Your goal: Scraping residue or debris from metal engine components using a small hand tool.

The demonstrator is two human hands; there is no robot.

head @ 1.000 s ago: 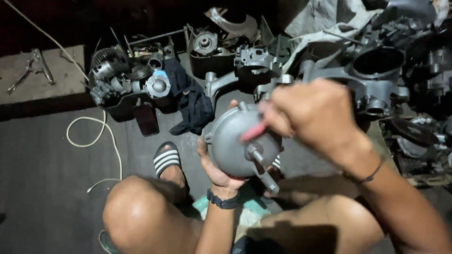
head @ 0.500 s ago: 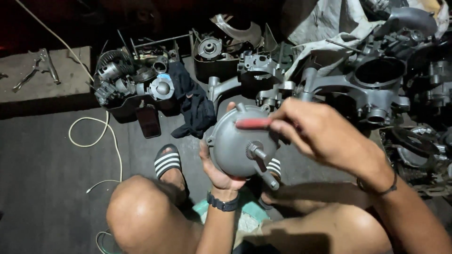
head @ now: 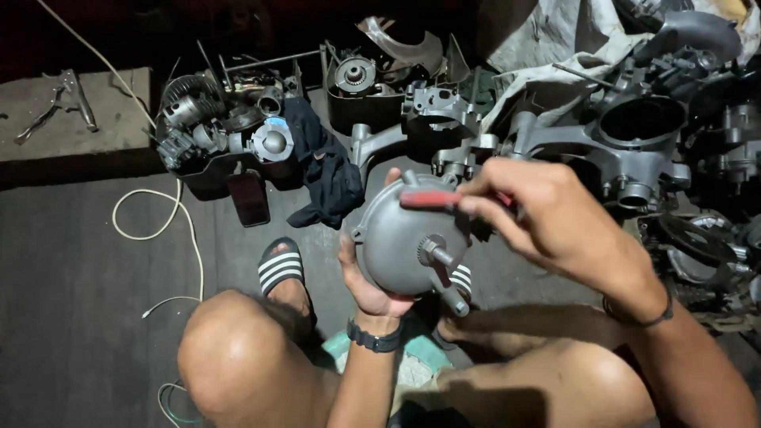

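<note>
While left hand cups domed grey metal cover, right hand pinches red-handled tool.

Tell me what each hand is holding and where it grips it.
The left hand cups the round grey metal cover from beneath. The right hand pinches a red-handled tool at its handle end.

hands: 2 | grey engine cover: 1 | red-handled tool: 1 | striped sandals: 2 (one mostly hidden) | dark cloth: 1
</note>
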